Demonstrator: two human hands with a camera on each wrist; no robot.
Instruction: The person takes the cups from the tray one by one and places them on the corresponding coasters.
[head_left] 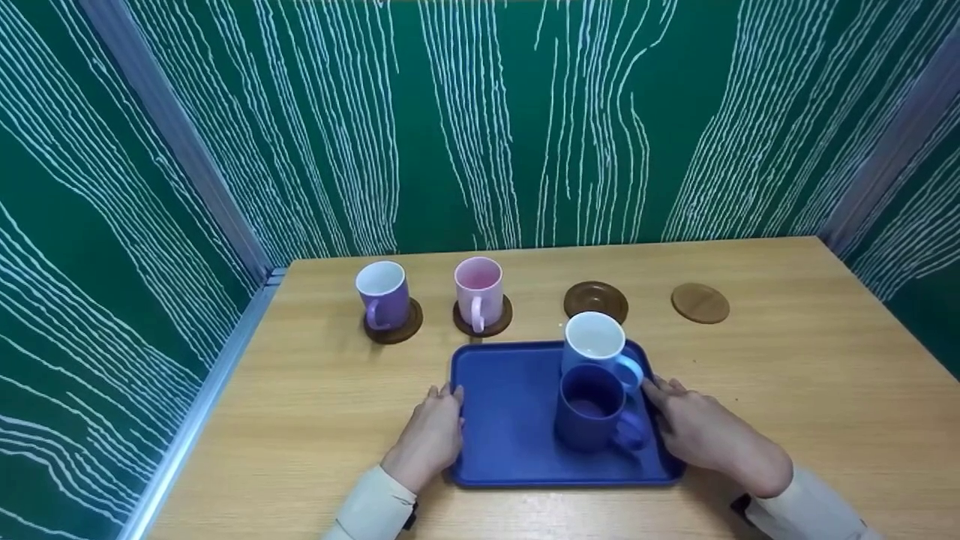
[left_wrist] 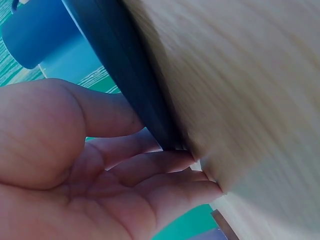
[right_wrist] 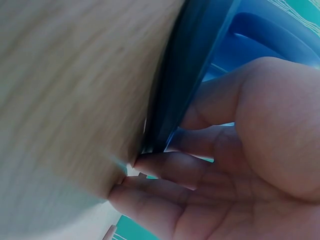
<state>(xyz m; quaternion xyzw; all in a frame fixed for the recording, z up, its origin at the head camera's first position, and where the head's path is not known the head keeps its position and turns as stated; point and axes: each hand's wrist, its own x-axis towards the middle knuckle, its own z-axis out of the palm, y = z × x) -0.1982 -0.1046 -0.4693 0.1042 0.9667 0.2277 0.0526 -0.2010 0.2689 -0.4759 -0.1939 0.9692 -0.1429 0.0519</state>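
Observation:
A blue tray (head_left: 510, 420) lies on the wooden table. On its right half stand a dark blue mug (head_left: 589, 412) and, just behind it, a light blue mug (head_left: 595, 337); both handles point right. My left hand (head_left: 431, 435) grips the tray's left rim, thumb on the inner side and fingers at the outer edge, fingertips touching the tabletop in the left wrist view. At the right rim, my right hand (head_left: 701, 427) pinches the tray the same way, its thumb (right_wrist: 215, 100) close to the dark blue mug's handle.
Behind the tray, a purple mug (head_left: 384, 296) and a pink mug (head_left: 480, 292) stand on dark round coasters. Farther right lie a dark coaster (head_left: 595, 296) and a lighter coaster (head_left: 700, 303). Green, white-lined panels (head_left: 525, 135) enclose the table's back and sides.

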